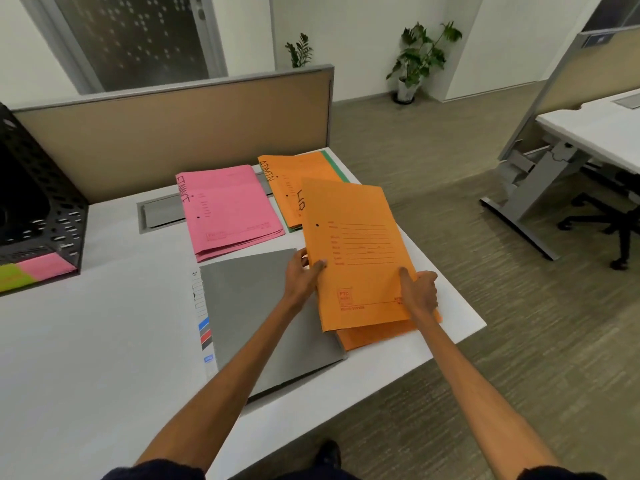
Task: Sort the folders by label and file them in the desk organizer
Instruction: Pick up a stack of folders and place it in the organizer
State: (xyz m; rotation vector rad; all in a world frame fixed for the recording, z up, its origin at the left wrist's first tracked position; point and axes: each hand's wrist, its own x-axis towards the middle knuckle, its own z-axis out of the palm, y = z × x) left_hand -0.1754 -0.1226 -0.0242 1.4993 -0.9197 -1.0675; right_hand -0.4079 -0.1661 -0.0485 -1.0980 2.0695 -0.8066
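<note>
Office cubicle, white desk (pixel 104 341) with a tan partition (pixel 173 133) along the back. Way over at 9 o'clock sat the black mesh organizer (pixel 45 209), with some pink and green paper (pixel 31 270) showing at its bottom front. Mid-desk a grey folder (pixel 256 313) lay flat. At its 12 o'clock was a pink stack (pixel 228 209) with handwriting down the left edge. At its 1 o'clock was an orange stack (pixel 294 181) marked ADMIN, a green edge poking out from under it.

The left hand (pixel 301 275) pinched the left edge of an orange folder (pixel 356 251), thumb on top, fingers tucked behind. The right hand (pixel 420 292) gripped its lower right edge, fingers curled round it. That folder was tilted up off more orange folders (pixel 381 332) at the grey one's 3 o'clock, close to the desk's right edge. Further back at 1 o'clock, a plant (pixel 420 60) stood by the wall.
</note>
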